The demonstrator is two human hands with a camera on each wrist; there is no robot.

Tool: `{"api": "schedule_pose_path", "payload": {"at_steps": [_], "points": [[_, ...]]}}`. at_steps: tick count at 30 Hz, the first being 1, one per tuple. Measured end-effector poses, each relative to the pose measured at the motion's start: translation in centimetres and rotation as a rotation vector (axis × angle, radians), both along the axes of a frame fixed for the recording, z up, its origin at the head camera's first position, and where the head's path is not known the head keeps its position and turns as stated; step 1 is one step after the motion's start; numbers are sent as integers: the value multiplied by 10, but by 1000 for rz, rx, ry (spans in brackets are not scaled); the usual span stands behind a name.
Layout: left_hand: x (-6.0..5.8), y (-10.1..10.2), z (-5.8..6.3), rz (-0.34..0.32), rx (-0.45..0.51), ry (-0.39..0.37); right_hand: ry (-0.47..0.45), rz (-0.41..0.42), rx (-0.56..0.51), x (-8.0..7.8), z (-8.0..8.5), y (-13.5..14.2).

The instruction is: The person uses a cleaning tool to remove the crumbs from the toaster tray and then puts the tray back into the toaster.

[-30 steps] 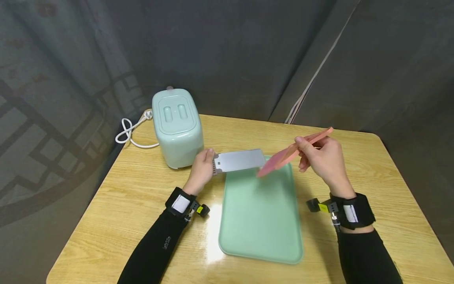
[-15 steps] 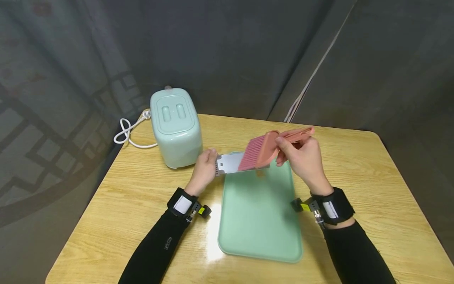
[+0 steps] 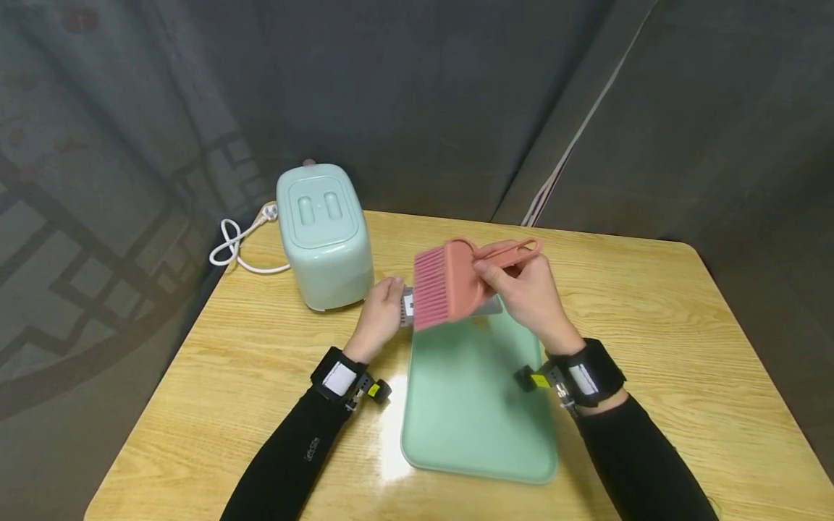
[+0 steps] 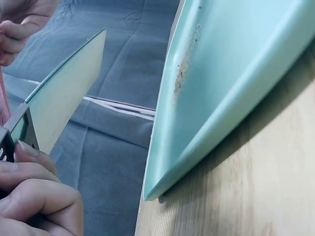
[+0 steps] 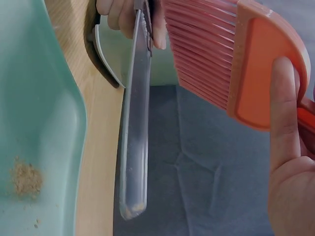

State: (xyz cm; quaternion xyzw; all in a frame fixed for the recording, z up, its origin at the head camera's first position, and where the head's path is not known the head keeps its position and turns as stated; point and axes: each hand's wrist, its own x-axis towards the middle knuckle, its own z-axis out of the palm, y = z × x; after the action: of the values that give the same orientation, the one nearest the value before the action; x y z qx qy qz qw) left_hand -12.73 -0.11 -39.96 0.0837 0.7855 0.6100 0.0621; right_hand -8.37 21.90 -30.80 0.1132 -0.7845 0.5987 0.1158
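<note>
- Overall, a dark curtain (image 3: 404,108) backs the wooden bench (image 3: 684,376).
- Green tray (image 3: 478,412): flat on the bench, between the person's forearms.
- Pale green toaster (image 3: 329,217): upright at the bench's back left, white cord (image 3: 250,266) beside it.
- Pink brush (image 3: 449,282): raised above the tray's far end, bristles just above the metal plate; a gap shows along most of its length.
- Right hand (image 3: 531,297): fingers gripping the brush, thumb against its flat side.
- Left hand (image 3: 379,315): fingers pinching the near end of the metal plate (image 3: 489,307), held above the green tray, apart from it.
- Brown crumbs (image 5: 27,179): small heap inside the green tray.
</note>
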Motion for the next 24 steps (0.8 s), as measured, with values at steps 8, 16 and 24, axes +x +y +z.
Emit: {"api": "schedule_pose_path", "payload": {"at_steps": [8,16,24], "points": [[2,2,1,-17,33,13,-74,27,-15,-3,-10,-5],[1,2,2,-15,27,1,-144,-31,61,5,7,-8],[-1,-1,5,2,-8,-20,-134,-75,80,-1,-5,13]]}}
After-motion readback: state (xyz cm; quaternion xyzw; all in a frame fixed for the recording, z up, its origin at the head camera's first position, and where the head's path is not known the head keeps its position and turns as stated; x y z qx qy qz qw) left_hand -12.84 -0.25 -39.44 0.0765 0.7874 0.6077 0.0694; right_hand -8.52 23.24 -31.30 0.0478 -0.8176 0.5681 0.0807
